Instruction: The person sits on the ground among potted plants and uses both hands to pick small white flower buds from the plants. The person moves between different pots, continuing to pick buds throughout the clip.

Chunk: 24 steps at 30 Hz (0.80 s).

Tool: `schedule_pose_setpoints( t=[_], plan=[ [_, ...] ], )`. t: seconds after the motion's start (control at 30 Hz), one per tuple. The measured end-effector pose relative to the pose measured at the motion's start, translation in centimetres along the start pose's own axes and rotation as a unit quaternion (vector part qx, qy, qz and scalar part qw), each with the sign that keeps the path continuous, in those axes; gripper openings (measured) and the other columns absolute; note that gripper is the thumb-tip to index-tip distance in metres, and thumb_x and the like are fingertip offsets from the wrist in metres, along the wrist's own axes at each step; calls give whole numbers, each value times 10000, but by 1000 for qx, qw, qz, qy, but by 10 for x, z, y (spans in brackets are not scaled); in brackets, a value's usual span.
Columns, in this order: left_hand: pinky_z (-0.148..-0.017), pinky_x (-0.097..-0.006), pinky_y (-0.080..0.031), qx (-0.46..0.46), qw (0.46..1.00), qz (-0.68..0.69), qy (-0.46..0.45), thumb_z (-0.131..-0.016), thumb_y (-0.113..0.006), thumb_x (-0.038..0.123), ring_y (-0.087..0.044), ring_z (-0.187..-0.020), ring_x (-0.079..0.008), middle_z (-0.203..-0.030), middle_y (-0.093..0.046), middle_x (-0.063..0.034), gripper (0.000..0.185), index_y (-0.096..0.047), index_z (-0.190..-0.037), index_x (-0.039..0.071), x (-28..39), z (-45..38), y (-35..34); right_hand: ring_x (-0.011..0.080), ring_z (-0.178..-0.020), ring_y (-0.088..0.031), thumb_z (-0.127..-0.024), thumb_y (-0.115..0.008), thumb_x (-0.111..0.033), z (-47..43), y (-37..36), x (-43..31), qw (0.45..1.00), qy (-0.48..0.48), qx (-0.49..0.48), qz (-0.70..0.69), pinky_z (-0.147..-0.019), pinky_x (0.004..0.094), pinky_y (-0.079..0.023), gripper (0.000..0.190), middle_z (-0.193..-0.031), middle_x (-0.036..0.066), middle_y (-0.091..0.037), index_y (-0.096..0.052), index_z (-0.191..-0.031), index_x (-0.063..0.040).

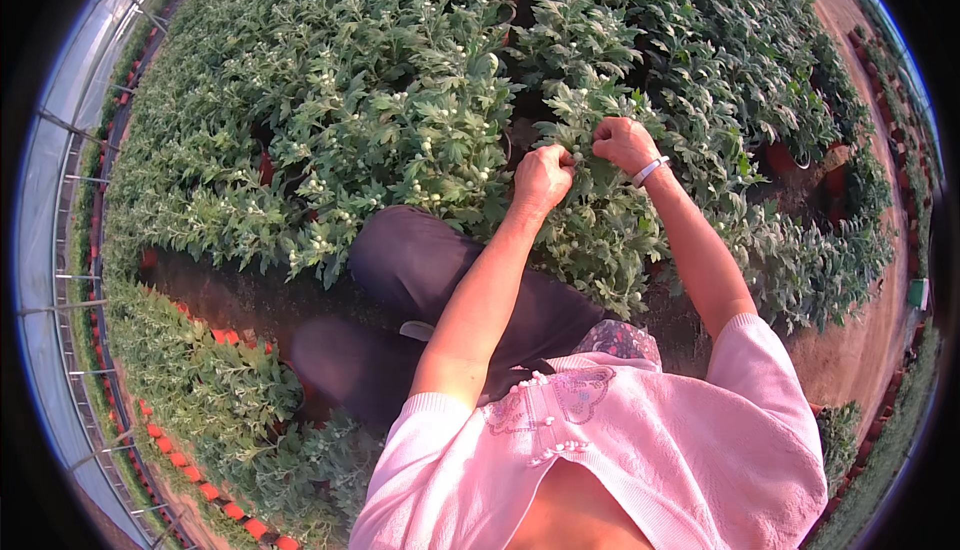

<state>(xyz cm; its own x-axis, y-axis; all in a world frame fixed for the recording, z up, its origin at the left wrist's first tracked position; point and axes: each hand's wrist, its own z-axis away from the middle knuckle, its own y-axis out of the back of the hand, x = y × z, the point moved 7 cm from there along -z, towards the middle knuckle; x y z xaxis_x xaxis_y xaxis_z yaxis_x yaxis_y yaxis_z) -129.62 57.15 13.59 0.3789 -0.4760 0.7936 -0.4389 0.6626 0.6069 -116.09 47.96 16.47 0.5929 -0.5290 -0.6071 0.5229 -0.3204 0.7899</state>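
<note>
Before me stands a potted chrysanthemum plant [600, 227] with lobed green leaves and round pale buds. My left hand [544, 177] is at its top, thumb and fingertips pinched together on a shoot beside a pale flower bud [577, 157]. Just right of it, my right hand [625, 145] is curled among the upper leaves, with its fingertips facing the left hand across a small gap. Whether anything is between the right fingertips is hidden. A pale bracelet [651, 171] circles the right wrist.
Dense rows of budded chrysanthemums [322, 99] spread ahead and to both sides. My bent knee [409, 253] presses close to the foliage. Red pots [784, 158] show between plants at right. A dirt path [847, 355] runs along the right, and plastic greenhouse sheeting [45, 197] lines the left.
</note>
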Motion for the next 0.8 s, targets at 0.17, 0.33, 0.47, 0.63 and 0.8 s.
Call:
schedule_pose_setpoints(
  t=[0.17,0.33,0.47,0.63,0.8],
  plan=[
    [-764,-368,-521,16,1000,7,2,-705,-694,170,-677,-827,-287,-855,-696,-141,218,-706,-894,61,-10,3,2,274,-710,-650,-702,-705,-360,-7,-10,-12,999,-13,-25,-38,-675,374,-506,322,-724,136,-664,-693,-786,-49],
    [-697,-444,-520,42,999,2,-6,-699,-661,143,-645,-770,-369,-800,-670,-169,142,-705,-815,75,-16,0,-3,256,-658,-644,-693,-722,-432,-15,-22,-25,992,59,-91,59,-632,364,-503,420,-693,142,-659,-684,-761,-20],
    [-757,-374,-518,-4,1000,1,-1,-696,-722,203,-672,-819,-295,-838,-694,-140,233,-708,-889,73,-21,1,-11,211,-602,-651,-684,-714,-336,-15,-30,-15,983,20,-181,18,-588,332,-513,337,-671,133,-663,-683,-763,-10],
    [-760,-366,-517,-34,999,19,-2,-699,-728,211,-673,-814,-288,-837,-693,-140,227,-710,-879,74,-20,6,-16,212,-597,-654,-650,-665,-224,-10,-36,-14,975,39,-218,34,-577,335,-516,244,-677,129,-670,-686,-766,-9],
    [-764,-365,-514,-40,999,1,11,-674,-708,227,-671,-820,-291,-833,-689,-148,242,-707,-858,69,-20,7,-23,223,-590,-658,-624,-655,-236,-7,-41,-1,974,-10,-210,88,-576,333,-513,258,-632,121,-659,-683,-749,-12]
  ],
)
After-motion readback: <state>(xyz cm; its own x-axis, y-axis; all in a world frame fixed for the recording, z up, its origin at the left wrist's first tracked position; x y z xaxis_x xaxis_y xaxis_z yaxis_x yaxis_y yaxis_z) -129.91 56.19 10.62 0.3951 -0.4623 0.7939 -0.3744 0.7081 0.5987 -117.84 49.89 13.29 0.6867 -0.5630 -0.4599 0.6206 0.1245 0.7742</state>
